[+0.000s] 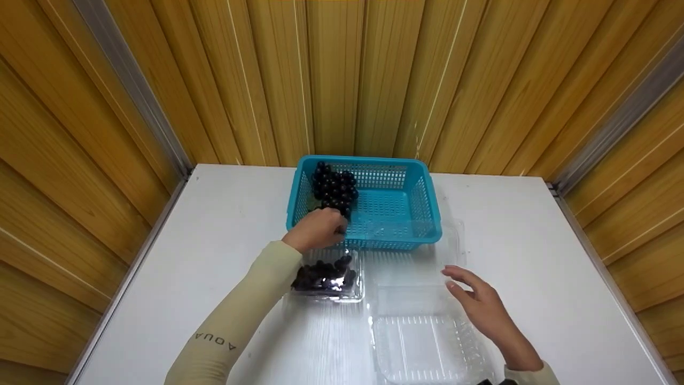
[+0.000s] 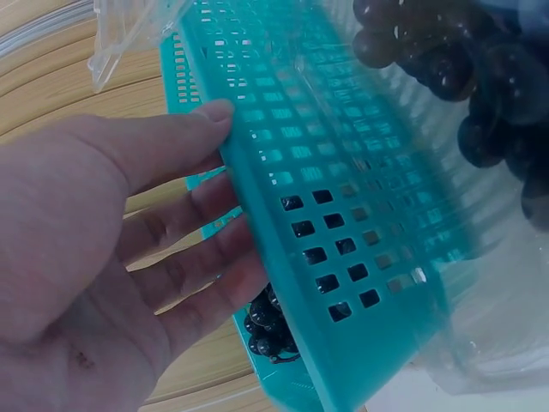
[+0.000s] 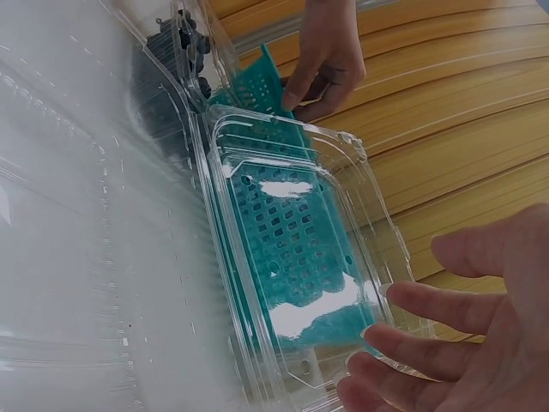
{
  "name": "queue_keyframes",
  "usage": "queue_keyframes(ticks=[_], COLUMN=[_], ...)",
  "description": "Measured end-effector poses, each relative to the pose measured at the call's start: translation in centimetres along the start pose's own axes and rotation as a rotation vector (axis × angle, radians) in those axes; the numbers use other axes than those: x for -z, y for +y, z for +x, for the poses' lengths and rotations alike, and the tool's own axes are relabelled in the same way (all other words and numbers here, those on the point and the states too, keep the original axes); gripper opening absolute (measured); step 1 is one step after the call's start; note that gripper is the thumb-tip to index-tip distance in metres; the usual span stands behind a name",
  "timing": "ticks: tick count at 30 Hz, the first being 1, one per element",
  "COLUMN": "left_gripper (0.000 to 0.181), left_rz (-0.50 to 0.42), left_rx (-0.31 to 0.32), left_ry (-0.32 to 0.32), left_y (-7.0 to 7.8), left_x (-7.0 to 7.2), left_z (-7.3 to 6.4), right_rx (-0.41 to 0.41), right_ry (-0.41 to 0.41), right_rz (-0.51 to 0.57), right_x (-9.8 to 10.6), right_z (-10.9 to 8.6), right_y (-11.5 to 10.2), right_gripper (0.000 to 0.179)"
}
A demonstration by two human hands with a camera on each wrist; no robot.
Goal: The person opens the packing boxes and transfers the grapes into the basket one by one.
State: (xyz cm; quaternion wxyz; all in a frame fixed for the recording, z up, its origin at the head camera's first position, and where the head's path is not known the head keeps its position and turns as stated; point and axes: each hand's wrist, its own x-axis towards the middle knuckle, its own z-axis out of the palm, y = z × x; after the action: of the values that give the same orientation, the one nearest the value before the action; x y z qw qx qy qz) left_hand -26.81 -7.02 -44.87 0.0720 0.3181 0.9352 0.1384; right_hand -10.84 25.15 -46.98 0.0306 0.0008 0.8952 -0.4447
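Observation:
In the head view my left hand (image 1: 319, 227) reaches over the near rim of a turquoise plastic basket (image 1: 374, 160). Seen from the left wrist, the thumb lies on the basket rim (image 2: 257, 210) with the fingers behind it, pinching the edge. Dark grapes (image 1: 335, 187) fill the basket's left part. Just below this hand stands a clear plastic box (image 1: 359, 291) with dark grapes inside. My right hand (image 1: 481, 305), fingers spread and holding nothing, is beside an opened clear clamshell box (image 1: 422, 347). Its raised lid (image 3: 343, 159) overlaps the basket in the right wrist view.
A white tabletop (image 1: 230, 224) carries everything. Wood-patterned corrugated panels (image 1: 342, 80) close off the back and both sides, with grey metal posts (image 1: 139, 85) at the corners. The clamshell's tray part lies toward the near edge.

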Motion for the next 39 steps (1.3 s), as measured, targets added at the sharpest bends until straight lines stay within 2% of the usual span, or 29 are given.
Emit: queue_keyframes(ticks=[13, 20, 27, 30, 39], left_gripper=[0.010, 0.025, 0.031, 0.030, 0.030], left_rz=[-0.006, 0.022, 0.043, 0.049, 0.073], left_rx=[-0.004, 0.014, -0.027, -0.038, -0.041], left_ry=[0.025, 0.015, 0.101, 0.119, 0.096], left_y=[0.5, 0.8, 1.2, 1.3, 1.8], left_x=[-0.2, -0.1, 0.4, 0.6, 0.8], left_z=[-0.1, -0.6, -1.7, -2.0, -2.5], right_rx=[-0.021, -0.038, -0.018, -0.016, -0.015], right_ry=[-0.020, -0.039, -0.039, -0.042, -0.061], right_rz=[-0.003, 0.005, 0.038, 0.054, 0.070], right_x=[0.2, 0.0, -0.1, -0.2, -0.4], right_z=[0.2, 0.4, 0.5, 0.6, 0.9], right_y=[-0.3, -0.7, -1.0, -1.2, -1.6], right_gripper=[0.040, 0.038, 0.039, 0.039, 0.040])
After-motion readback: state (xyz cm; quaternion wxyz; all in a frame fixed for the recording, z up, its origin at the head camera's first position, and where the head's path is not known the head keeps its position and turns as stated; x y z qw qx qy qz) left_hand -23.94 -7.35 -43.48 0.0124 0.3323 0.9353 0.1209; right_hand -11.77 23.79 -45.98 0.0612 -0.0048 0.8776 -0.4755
